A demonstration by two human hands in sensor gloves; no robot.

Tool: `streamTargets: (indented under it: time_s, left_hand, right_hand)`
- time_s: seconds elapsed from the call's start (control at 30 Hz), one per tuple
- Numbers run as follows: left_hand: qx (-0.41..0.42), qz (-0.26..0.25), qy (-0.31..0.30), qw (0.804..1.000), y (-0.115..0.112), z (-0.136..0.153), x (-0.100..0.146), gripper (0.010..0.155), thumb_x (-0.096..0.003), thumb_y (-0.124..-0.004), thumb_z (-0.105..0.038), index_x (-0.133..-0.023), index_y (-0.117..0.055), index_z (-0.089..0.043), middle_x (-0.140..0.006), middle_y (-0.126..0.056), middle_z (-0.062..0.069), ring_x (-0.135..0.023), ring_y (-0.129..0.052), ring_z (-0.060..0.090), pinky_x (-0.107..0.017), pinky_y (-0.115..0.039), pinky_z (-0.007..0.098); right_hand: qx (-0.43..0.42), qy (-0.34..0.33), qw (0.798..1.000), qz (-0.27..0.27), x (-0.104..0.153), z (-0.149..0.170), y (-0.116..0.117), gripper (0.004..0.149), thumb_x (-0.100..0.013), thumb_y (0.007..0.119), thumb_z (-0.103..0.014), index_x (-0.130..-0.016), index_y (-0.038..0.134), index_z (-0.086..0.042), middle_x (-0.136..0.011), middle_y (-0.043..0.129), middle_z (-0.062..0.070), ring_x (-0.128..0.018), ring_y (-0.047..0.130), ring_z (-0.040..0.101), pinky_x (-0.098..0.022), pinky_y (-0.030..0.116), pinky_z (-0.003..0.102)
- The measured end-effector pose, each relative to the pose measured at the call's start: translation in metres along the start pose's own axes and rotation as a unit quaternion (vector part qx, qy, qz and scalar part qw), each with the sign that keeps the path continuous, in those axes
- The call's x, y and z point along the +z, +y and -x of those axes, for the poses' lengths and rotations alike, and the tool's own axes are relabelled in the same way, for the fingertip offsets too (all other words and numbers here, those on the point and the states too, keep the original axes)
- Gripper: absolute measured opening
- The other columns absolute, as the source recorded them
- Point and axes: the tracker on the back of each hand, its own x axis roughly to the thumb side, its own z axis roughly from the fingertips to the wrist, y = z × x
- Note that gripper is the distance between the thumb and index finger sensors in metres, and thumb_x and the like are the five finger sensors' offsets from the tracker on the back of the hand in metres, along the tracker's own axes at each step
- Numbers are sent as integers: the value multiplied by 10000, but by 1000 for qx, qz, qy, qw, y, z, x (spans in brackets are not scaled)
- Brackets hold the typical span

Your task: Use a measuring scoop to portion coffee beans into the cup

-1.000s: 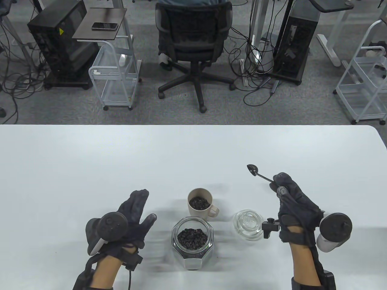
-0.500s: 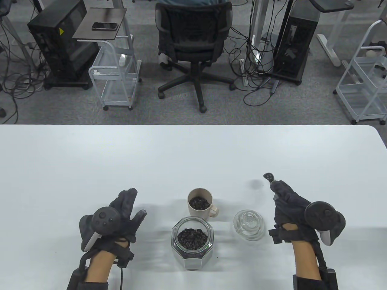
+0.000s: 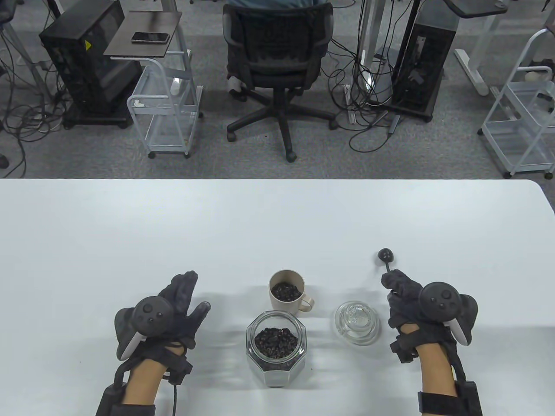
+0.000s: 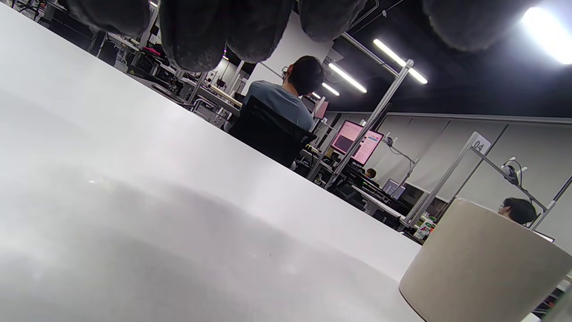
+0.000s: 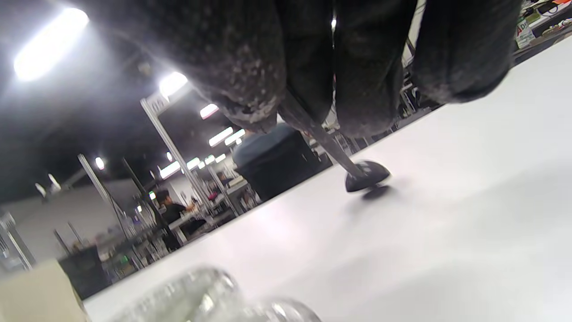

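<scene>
A beige cup [image 3: 286, 296] holding coffee beans stands mid-table, its side also in the left wrist view [image 4: 482, 264]. In front of it sits an open glass jar [image 3: 276, 345] of beans. My right hand [image 3: 401, 289] grips the handle of a dark measuring scoop [image 3: 385, 255], whose bowl rests down on the table beyond my fingers; the right wrist view shows the scoop [image 5: 366, 174] touching the surface with fingertips [image 5: 241, 85] pinching its stem. My left hand [image 3: 186, 301] lies flat and open on the table, left of the jar, holding nothing.
The jar's glass lid [image 3: 356, 322] lies on the white table [image 3: 130, 242] between jar and right hand, blurred in the right wrist view [image 5: 210, 295]. Beyond the table's far edge stand an office chair [image 3: 277, 65], wire carts and computer towers.
My right hand turned palm-down and lowered the scoop from the air until its bowl rests on the table. My left hand drew back slightly and settled flat.
</scene>
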Motion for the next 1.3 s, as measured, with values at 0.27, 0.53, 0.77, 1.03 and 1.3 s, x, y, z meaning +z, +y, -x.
streamTargets:
  time_s: [0.27, 0.53, 0.77, 1.03, 1.3]
  left_hand:
    - [17, 6, -1, 1000, -1, -1, 0, 831, -447, -603, -694, -1125, -405, -257, -1179, -481, 153, -1045, -603, 526, -684, -498, 723]
    - [24, 2, -10, 1000, 0, -4, 0, 835, -447, -599, -698, -1126, -399, -254, -1181, -477, 154, -1048, -600, 524, -686, -500, 721]
    - [28, 2, -12, 1000, 0, -4, 0, 835, -446, -600, -697, -1125, -400, -254, -1180, -478, 154, -1047, -602, 523, -684, -502, 721]
    - [29, 2, -11, 999, 0, -4, 0, 838, -445, -600, -698, -1125, -400, -252, -1179, -482, 152, -1045, -606, 523, -683, -507, 719]
    - [26, 2, -9, 1000, 0, -4, 1, 838, -446, -601, -698, -1125, -402, -250, -1178, -484, 154, -1044, -612, 520, -682, -515, 715]
  right_hand:
    - [98, 18, 992, -77, -3, 16, 22, 495, -412, 918, -170, -898, 840, -222, -1022, 666, 128, -953, 705, 529, -580, 657, 710]
    - [160, 38, 979, -118, -3, 27, 39, 504, -403, 941, -189, -895, 840, -235, -1038, 615, 105, -990, 595, 525, -611, 574, 743]
    - [156, 53, 978, -131, -2, 26, 40, 534, -413, 925, -182, -931, 799, -218, -1055, 560, 124, -1003, 557, 524, -626, 548, 741]
    - [116, 81, 978, -151, 0, 31, 42, 571, -431, 878, -154, -980, 728, -202, -1066, 527, 158, -1015, 473, 539, -631, 496, 753]
    - [100, 91, 982, -133, 0, 28, 36, 561, -428, 845, -118, -974, 739, -190, -1059, 542, 178, -1010, 464, 547, -624, 497, 762]
